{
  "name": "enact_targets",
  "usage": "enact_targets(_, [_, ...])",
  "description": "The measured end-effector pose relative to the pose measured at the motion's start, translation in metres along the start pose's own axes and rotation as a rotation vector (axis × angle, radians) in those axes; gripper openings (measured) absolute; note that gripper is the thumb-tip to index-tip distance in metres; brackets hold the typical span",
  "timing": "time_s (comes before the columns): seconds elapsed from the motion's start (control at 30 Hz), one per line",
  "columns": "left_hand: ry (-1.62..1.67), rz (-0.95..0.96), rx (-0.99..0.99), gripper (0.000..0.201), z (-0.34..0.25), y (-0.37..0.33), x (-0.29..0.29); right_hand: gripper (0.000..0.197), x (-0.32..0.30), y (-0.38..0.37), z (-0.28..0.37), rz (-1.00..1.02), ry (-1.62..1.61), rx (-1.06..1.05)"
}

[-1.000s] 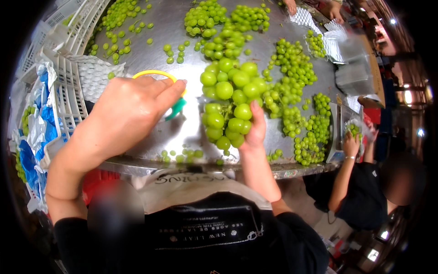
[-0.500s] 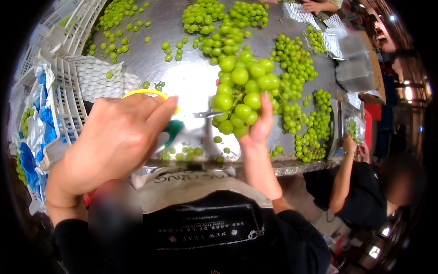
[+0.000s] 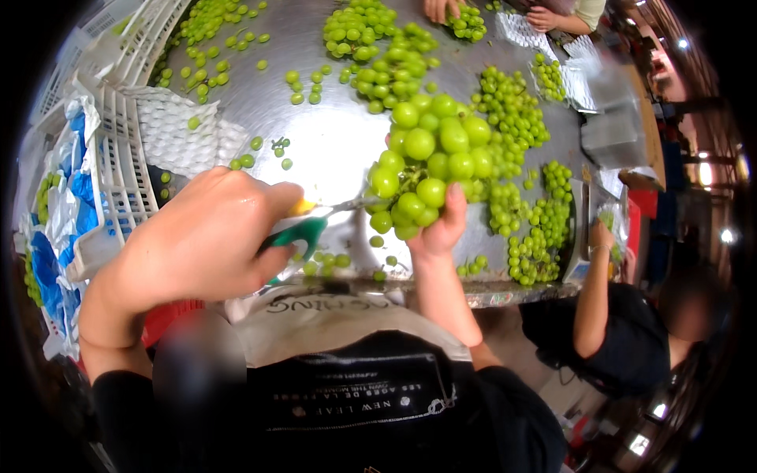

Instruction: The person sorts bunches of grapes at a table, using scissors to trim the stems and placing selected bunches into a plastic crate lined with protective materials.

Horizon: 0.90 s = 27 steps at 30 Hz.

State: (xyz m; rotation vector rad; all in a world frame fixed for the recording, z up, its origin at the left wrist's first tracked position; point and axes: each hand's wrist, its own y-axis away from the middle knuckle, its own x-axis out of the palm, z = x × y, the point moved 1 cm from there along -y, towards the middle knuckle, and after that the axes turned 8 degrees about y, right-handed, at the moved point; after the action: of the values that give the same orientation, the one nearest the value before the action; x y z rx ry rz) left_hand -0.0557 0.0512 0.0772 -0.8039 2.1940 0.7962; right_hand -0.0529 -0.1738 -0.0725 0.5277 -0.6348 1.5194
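Note:
My left hand is closed around a pair of scissors with green and yellow handles. Their blades point right and reach the left side of a large bunch of green grapes. Whether the blades are parted is hard to see. From below and behind, my right hand holds this bunch up over the metal table, its thumb showing along the right side. The bunch hides its other fingers. Several loose grapes lie on the table under the scissors.
More grape bunches lie right and far. White plastic crates stand left, beside white foam netting. A co-worker's hand touches a bunch at the far edge. At right, another person's hand holds a clear package near stacked clear boxes.
My left hand has turned, so the yellow handle loop is mostly hidden and more green handle shows. The held bunch has shifted slightly. A co-worker's hand has come onto a far bunch.

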Motion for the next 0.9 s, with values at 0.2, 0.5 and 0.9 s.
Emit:
enact_targets(0.2, [0.162,0.072,-0.031,0.023,0.005,-0.001,-0.003,0.065,-0.014,0.008,-0.009,-0.060,0.219,-0.171])
enact_targets(0.5, [0.160,0.022,0.092,0.017,0.008,-0.002,-0.001,0.065,-0.011,0.008,-0.009,-0.020,0.410,-0.268])
enact_targets(0.9, [0.151,-0.030,-0.102,0.021,0.066,-0.001,0.055,0.076,-0.020,-0.025,0.017,0.133,-0.562,0.168])
